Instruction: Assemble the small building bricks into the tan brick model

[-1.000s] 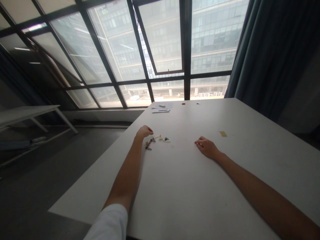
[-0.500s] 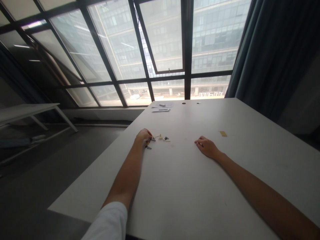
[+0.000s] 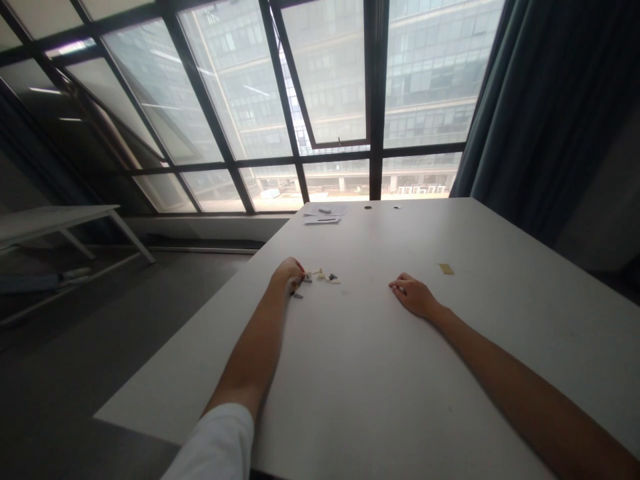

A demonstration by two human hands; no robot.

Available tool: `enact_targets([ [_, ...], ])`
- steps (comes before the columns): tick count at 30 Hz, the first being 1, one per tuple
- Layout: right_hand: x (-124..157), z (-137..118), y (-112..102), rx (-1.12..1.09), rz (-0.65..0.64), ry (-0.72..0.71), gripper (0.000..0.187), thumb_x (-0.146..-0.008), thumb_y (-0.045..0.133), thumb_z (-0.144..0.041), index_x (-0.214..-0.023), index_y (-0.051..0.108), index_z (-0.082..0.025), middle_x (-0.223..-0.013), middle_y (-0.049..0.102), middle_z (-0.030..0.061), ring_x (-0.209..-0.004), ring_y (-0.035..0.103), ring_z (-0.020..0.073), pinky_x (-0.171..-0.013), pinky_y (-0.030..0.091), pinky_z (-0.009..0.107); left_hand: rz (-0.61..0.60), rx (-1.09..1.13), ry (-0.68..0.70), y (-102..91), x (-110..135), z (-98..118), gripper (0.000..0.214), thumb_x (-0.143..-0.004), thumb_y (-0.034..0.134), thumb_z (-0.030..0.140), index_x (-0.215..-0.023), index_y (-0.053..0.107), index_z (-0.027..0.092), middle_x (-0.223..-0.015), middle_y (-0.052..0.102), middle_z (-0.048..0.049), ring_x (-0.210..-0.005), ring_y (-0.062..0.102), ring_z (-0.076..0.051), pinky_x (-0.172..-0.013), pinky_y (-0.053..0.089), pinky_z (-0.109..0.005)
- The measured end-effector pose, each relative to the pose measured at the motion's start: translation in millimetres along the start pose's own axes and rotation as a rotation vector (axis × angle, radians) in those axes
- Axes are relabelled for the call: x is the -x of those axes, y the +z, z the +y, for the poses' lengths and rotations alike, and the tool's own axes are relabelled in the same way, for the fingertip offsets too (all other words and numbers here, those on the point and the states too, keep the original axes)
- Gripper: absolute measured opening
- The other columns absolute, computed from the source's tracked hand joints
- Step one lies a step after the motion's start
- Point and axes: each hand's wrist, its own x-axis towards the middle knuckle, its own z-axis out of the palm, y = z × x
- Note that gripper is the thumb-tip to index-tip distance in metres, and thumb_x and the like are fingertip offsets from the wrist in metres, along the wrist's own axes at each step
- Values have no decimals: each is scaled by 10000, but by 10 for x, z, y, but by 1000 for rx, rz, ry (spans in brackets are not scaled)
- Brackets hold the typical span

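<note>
My left hand (image 3: 289, 272) is on the white table (image 3: 370, 373) at the left edge of a small group of pieces, fingers bent down and closed among them. Whatever is under or between those fingers is hidden. Close by lie small pale yellow pieces (image 3: 321, 273), dark grey pieces (image 3: 333, 277) and a grey piece (image 3: 299, 296) just below the hand. They look like toy building bricks but are too small to tell surely. My right hand (image 3: 413, 294) rests on the table further right, fingers curled together; anything inside them cannot be made out.
A flat yellow plate (image 3: 447, 269) lies beyond my right hand. Papers (image 3: 323, 215) with small items on top sit at the far left corner. A dark round object (image 3: 368, 207) and a small black-and-white item (image 3: 397, 207) are near the far edge, before the windows. A curtain (image 3: 525, 113) hangs right.
Both hands stay nearly in place. The fingers of my left hand have shifted very slightly among the small pieces; the camera view has moved a touch.
</note>
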Motion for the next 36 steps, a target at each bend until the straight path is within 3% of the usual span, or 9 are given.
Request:
enact_targets([
  [7, -9, 24, 29, -6, -3, -1, 233, -975, 541, -248, -1072, 751, -229, -1054, 660, 42, -828, 630, 149, -769, 451, 240, 71, 62, 48, -253, 125, 179, 199, -638, 859, 231, -751, 726, 134, -656, 674, -22, -709, 637, -176, -662, 490, -248],
  [10, -10, 36, 39, -16, 2, -10, 227, -967, 545, -250, -1057, 753, -230, -1046, 666, 44, -820, 630, 150, -759, 452, 242, 44, 159, 173, -288, 284, 440, 245, -682, 846, 321, -857, 750, 179, -788, 720, -3, -685, 616, -127, -630, 463, -216],
  [11, -9, 38, 40, -25, 6, -15, 224, -963, 547, -247, -1043, 755, -229, -1039, 669, 42, -813, 630, 150, -754, 453, 243, 0, 256, 286, -262, 362, 556, 272, -689, 843, 346, -875, 752, 171, -813, 724, -15, -675, 604, -120, -616, 450, -216],
  [14, -10, 41, 40, -65, 44, -37, 221, -949, 544, -226, -1015, 755, -224, -1006, 681, 37, -786, 627, 150, -745, 459, 251, -151, 419, 462, -42, 634, 933, 337, -650, 860, 389, -846, 748, 139, -756, 697, -32, -621, 560, -111, -557, 402, -221],
  [19, -26, 37, 20, -126, 126, -72, 212, -932, 574, -221, -1072, 732, -214, -953, 685, 43, -734, 606, 155, -743, 480, 273, -330, 599, 561, 654, 942, 1351, 286, -643, 832, 343, -801, 742, 123, -665, 654, -18, -585, 530, -102, -541, 363, -224],
  [22, -35, 33, 13, -138, 130, -88, 247, -911, 583, -168, -1107, 723, -222, -960, 683, 39, -747, 603, 153, -747, 483, 270, -332, 644, 566, 1050, 961, 1410, 229, -647, 797, 303, -771, 732, 123, -646, 642, -11, -585, 523, -105, -549, 361, -229],
  [24, -34, 31, 15, -143, 119, -88, 275, -900, 586, -137, -1121, 721, -231, -964, 681, 32, -752, 601, 149, -746, 481, 263, -229, 661, 603, 1239, 943, 1408, 207, -670, 771, 304, -780, 732, 133, -686, 664, -17, -604, 523, -107, -567, 369, -235],
  [28, -26, 28, 11, -140, 131, -89, 251, -892, 643, -160, -1123, 711, -233, -971, 674, 23, -745, 593, 146, -739, 473, 264, -147, 651, 689, 1418, 926, 1394, 201, -711, 738, 320, -806, 731, 143, -739, 693, -28, -642, 540, -117, -609, 399, -244],
  [36, -36, 22, 3, -124, 128, -124, 193, -927, 606, -148, -1050, 728, -233, -955, 681, 30, -808, 622, 155, -772, 472, 256, -129, 607, 703, 1436, 952, 1396, 216, -746, 730, 339, -841, 744, 146, -808, 732, -60, -715, 608, -150, -681, 467, -266],
])
